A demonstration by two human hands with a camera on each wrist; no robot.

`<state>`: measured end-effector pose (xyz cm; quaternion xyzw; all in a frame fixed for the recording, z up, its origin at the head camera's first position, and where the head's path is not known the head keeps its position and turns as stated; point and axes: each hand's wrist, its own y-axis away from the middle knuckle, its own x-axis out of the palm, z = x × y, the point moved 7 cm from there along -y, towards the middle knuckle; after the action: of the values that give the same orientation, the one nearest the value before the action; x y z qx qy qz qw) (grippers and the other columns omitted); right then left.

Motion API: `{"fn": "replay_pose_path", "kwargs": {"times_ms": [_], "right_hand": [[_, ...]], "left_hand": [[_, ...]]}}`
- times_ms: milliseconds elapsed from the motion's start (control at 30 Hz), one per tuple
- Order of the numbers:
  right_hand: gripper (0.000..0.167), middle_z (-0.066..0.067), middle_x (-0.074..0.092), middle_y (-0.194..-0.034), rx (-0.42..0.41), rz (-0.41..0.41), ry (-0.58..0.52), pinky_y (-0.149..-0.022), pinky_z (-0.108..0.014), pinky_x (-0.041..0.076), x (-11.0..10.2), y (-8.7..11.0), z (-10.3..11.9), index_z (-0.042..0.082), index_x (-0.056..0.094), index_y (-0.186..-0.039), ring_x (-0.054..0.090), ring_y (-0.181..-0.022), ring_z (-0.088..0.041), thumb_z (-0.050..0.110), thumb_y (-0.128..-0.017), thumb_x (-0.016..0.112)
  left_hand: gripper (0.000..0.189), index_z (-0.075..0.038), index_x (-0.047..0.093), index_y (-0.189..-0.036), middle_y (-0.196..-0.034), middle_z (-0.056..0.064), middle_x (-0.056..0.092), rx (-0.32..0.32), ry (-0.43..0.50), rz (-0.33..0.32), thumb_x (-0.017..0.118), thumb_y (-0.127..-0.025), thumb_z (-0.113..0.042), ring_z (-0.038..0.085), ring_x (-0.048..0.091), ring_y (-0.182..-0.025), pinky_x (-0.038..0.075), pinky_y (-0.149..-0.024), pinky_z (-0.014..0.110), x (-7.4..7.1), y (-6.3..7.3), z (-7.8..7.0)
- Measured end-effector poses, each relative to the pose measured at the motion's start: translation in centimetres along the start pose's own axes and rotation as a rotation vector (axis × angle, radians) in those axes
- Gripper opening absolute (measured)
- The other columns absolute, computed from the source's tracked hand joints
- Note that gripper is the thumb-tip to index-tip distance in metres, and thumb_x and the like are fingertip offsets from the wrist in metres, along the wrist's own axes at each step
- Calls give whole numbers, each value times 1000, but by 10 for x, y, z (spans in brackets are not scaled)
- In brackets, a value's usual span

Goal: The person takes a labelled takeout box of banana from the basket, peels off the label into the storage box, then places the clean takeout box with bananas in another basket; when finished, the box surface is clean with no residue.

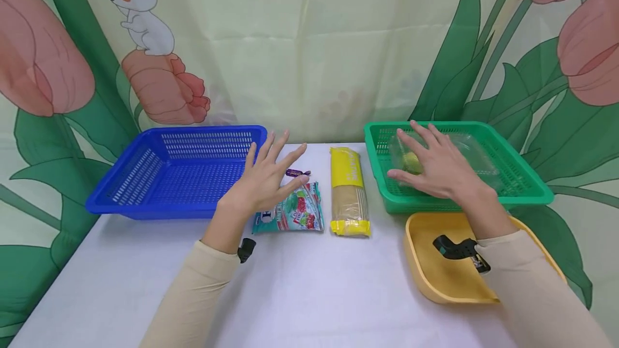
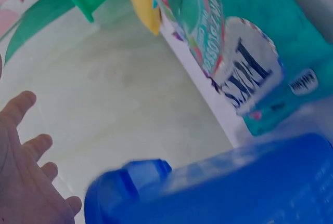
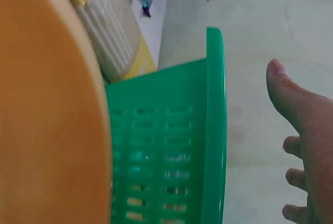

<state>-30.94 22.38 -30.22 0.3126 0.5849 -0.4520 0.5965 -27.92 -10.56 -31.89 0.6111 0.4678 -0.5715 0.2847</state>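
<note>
My left hand (image 1: 263, 179) is spread with fingers extended, held above the table between the blue basket (image 1: 193, 211) and a teal candy bag (image 1: 304, 208); it holds nothing. The candy bag also shows large in the left wrist view, marked KIS. Over the green basket (image 1: 524, 189) hovers my right hand (image 1: 437, 165), its fingers spread and holding nothing. Partly hidden beneath it, a clear plastic box (image 1: 476, 154) and a yellow-green round item (image 1: 411, 163) lie in that basket. A yellow-ended packet of noodle-like sticks (image 1: 349, 192) lies upright-lengthwise between the hands.
A small dark purple wrapped candy (image 1: 297, 173) lies behind the candy bag. The yellow tub (image 1: 430, 278) stands in front of the green basket, partly under my right forearm. White cloth covers the table (image 1: 309, 289), and a printed curtain (image 1: 309, 69) hangs along its back edge.
</note>
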Motion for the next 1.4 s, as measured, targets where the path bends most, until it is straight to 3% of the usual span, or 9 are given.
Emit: {"fn": "replay_pose_path", "kwargs": {"times_ms": [600, 833, 933, 1133, 1400], "right_hand": [[88, -21, 8, -171, 63, 15, -162, -112, -79, 14, -3, 18, -62, 16, 17, -166, 9, -151, -57, 51, -99, 63], [81, -21, 4, -171, 76, 15, -284, -111, -80, 12, -5, 21, -78, 14, 14, -166, 4, -151, -57, 44, -104, 57], [78, -20, 2, -172, 95, 13, -331, -109, -81, 11, -5, 24, -87, 14, 13, -166, 2, -152, -56, 42, -106, 54], [78, -25, 3, -170, 121, 22, -339, -108, -82, 13, 0, 26, -108, 14, 12, -166, 3, -152, -56, 42, -106, 52], [77, -31, 6, -167, 121, 14, -352, -109, -82, 12, 3, 35, -132, 5, 15, -165, 5, -151, -56, 37, -107, 53]], "left_hand": [[69, -35, 23, -164, -174, 4, 5, 120, 64, 44, 39, -104, -64, 32, -5, -160, -1, -124, 63, 27, -30, -47], [67, -36, 22, -164, -174, 1, 0, 163, 218, 91, 41, -105, -60, 29, -5, -160, 2, -125, 62, 39, -35, -70], [67, -39, 20, -164, -174, 0, 1, 182, 221, 102, 41, -104, -61, 28, -3, -160, 4, -125, 61, 45, -39, -80], [68, -37, 23, -164, -174, -2, 4, 210, 217, 101, 43, -104, -61, 28, 2, -160, 10, -125, 60, 55, -48, -94], [69, -34, 25, -164, -173, -5, 1, 267, 233, 92, 43, -104, -62, 29, 13, -158, 22, -123, 58, 64, -50, -108]]}}
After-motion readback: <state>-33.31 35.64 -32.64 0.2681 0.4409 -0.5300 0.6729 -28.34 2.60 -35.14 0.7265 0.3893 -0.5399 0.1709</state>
